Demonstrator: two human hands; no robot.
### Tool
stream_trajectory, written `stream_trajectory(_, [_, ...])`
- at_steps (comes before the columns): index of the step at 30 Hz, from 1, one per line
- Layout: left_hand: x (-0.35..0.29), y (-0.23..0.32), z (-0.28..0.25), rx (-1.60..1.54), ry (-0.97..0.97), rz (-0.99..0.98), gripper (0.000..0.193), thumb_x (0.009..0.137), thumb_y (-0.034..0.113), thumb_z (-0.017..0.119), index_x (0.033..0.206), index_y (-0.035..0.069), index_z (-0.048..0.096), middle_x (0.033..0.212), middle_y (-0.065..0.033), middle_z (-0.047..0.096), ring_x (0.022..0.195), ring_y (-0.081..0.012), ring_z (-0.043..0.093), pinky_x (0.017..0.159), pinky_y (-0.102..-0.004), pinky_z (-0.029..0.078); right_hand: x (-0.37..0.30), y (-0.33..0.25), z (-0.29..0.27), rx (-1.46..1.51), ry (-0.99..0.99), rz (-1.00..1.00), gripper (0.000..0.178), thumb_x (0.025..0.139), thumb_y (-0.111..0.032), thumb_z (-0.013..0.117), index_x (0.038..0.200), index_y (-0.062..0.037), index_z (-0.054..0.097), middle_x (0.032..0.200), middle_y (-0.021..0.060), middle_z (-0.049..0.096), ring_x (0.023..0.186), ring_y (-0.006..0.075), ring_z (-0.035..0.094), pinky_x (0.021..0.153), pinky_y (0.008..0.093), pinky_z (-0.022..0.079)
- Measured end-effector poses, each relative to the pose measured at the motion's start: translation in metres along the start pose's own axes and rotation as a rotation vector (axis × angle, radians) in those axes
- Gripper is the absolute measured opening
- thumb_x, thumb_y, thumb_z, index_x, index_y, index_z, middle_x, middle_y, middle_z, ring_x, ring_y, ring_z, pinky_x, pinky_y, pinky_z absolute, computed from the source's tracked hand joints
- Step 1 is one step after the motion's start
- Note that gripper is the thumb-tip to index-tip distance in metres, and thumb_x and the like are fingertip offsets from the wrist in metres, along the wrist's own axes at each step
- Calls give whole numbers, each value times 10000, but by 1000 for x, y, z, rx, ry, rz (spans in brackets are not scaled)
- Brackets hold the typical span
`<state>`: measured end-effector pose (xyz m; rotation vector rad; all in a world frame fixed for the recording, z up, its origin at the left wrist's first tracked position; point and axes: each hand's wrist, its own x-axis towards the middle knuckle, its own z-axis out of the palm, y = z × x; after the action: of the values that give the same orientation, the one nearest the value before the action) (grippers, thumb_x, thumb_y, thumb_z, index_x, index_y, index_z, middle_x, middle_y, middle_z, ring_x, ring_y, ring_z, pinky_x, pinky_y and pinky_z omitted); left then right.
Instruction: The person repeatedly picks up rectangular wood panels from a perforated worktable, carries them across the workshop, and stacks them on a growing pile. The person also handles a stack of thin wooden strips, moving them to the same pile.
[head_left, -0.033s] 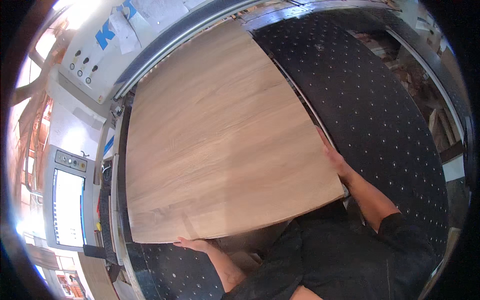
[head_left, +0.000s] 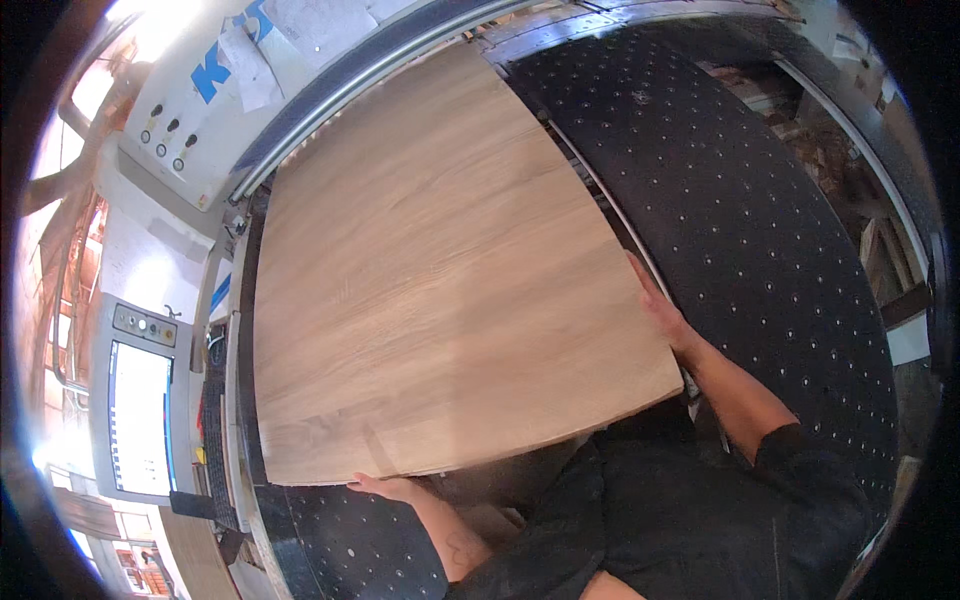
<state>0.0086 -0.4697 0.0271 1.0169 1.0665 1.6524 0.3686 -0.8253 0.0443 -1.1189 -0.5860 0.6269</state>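
Observation:
A large wood-grain panel (head_left: 440, 270), light brown and flat, fills the middle of the head view. My left hand (head_left: 385, 487) grips its near edge toward the left, thumb at the upper face and the other fingers hidden beneath. Along the right edge, close to the near right corner, my right hand (head_left: 660, 315) holds the panel from the side; some of its fingers are out of sight. The panel's far end reaches to the machine's metal rail (head_left: 385, 70).
Black work tables (head_left: 700, 190) dotted with small studs lie right of the panel and below its near left corner. On the left stand a white machine housing (head_left: 175, 110) with gauges, a lit monitor (head_left: 140, 420) and a keyboard (head_left: 215, 430). Wood scraps lie at far right.
The panel's right edge and near right corner have shifted very slightly left, my right hand with them. My left hand keeps its hold on the near edge.

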Motion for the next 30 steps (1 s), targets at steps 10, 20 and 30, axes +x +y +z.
stream_trajectory(10, [65,-14,101,-176,112,-188,893,1023,611,474,1668,186,26,1694,-155,176,1428,-432,402,1167,-600,400,157,69,6,2,-52,-81,779,1097,-430,461,1670,-72,72,1743,110,53,1602,265,21,1274,409,50])
stream_trajectory(20, [142,-42,157,-369,-125,-180,882,1012,748,303,1640,131,253,1683,-115,258,1507,-378,307,1226,-544,301,237,80,49,281,-103,-51,848,1076,-533,434,1671,-83,29,1735,110,72,1588,254,80,1269,439,90])
stream_trajectory(30, [175,-78,142,-415,-108,-196,864,1022,655,415,1652,117,169,1679,-155,248,1496,-383,330,1205,-550,323,245,69,49,16,-72,-62,848,1065,-519,437,1673,-94,26,1733,109,82,1570,266,139,1260,481,116])
